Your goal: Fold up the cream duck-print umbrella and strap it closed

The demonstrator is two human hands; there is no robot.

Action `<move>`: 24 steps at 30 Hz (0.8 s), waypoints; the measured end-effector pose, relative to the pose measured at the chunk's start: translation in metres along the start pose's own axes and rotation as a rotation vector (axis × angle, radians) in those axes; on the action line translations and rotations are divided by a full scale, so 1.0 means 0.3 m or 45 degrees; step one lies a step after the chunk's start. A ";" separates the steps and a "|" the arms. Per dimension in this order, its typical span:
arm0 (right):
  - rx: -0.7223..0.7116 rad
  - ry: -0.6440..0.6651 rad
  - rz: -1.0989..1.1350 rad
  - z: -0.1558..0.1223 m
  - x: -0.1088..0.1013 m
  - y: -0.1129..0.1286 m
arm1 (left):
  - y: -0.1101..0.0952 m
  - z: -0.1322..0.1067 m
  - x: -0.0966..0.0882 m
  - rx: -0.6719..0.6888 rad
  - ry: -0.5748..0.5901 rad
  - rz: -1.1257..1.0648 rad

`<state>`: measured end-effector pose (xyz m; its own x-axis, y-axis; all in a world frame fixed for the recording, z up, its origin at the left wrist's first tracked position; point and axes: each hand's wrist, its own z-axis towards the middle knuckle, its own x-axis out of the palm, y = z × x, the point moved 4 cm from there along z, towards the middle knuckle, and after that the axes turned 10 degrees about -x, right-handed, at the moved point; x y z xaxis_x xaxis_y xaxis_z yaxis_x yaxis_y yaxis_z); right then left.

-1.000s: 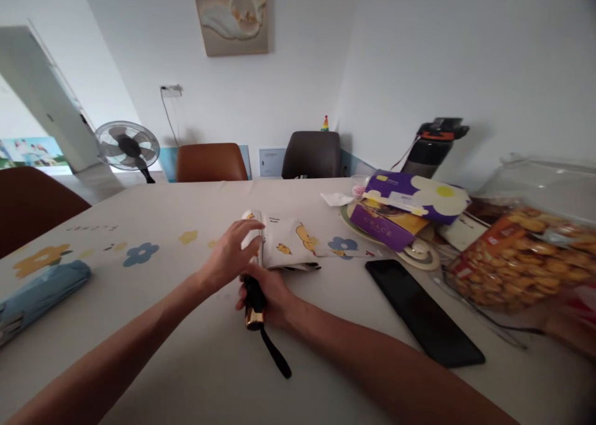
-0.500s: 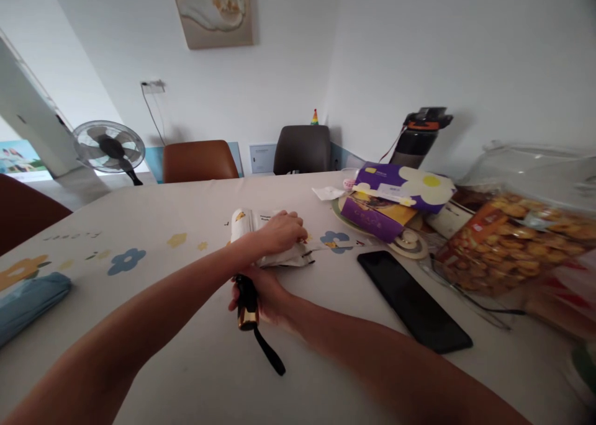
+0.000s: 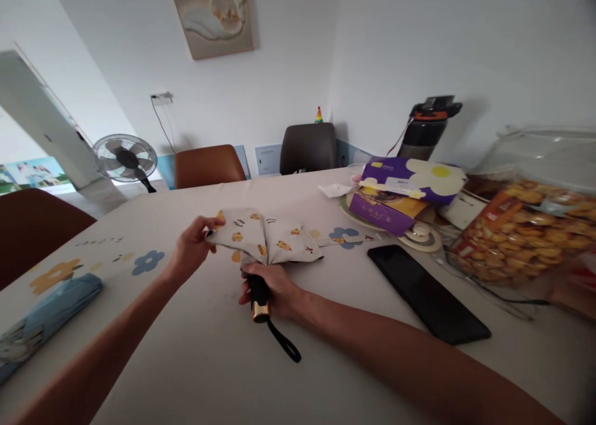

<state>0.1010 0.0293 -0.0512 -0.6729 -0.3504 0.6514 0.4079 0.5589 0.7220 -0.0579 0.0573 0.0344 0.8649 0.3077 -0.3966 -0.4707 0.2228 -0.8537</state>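
A folding umbrella [image 3: 284, 236] lies in front of me, its pale canopy printed with small orange figures and its panels loose and partly spread. My right hand [image 3: 272, 282] is wrapped round its black handle and the canopy's lower end. A gold band rings the handle's near end, from which a black wrist strap hangs onto the table. On the left, my left hand [image 3: 194, 237] pinches the outer edge of one canopy panel between thumb and fingers, holding it out sideways. The umbrella's shaft is hidden by the cloth.
A black phone [image 3: 428, 295] lies right of the umbrella. Beyond it are purple boxes [image 3: 382, 213], a dark bottle [image 3: 423, 127] and a tub of snacks [image 3: 535, 220]. A blue folded umbrella [image 3: 51, 313] rests at the left on the white tablecloth [image 3: 186, 363].
My left hand has moved from across the canopy to its left side, drawing a panel out. The canopy lies more spread. My right hand stays on the handle; the view has shifted slightly.
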 end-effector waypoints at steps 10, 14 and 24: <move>-0.066 -0.013 0.013 -0.011 0.006 0.040 | 0.152 -0.063 -0.028 -0.197 -0.112 -0.157; -0.043 -0.047 -0.008 0.003 -0.006 0.045 | 0.150 -0.055 -0.066 -0.001 -0.113 -0.091; -0.158 -0.187 -0.382 -0.022 -0.024 0.055 | 0.215 -0.057 -0.070 0.228 0.186 0.492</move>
<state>0.1168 0.0360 -0.0424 -0.8520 -0.3683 0.3721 0.2444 0.3487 0.9048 -0.1033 0.0495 -0.0181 0.6289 0.2686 -0.7296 -0.7758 0.2780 -0.5664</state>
